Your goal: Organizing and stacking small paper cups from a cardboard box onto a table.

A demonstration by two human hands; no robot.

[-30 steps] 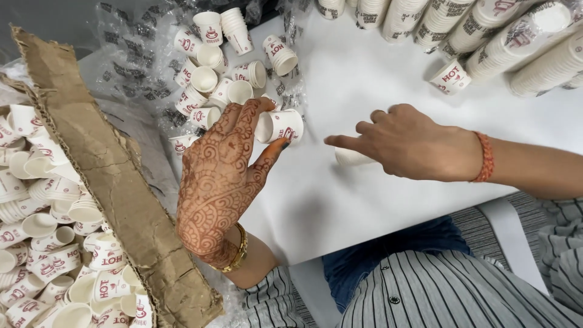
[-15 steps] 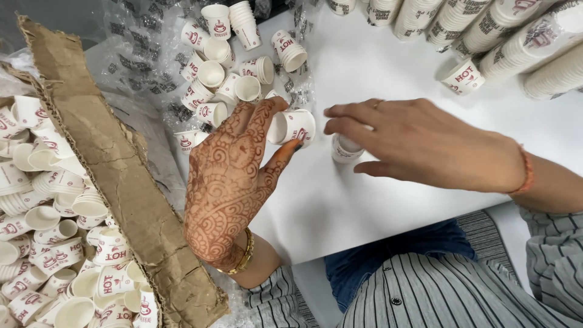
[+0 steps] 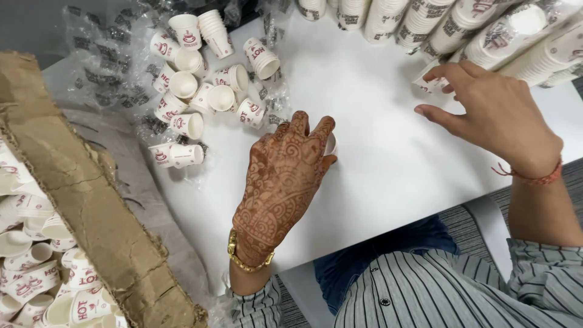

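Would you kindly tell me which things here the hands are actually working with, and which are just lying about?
In hand:
- left hand over a small paper cup on the white table
- right hand touching a lying cup by the stacked cup rows

Lying about:
- loose cups on clear plastic wrap
- torn cardboard box of cups
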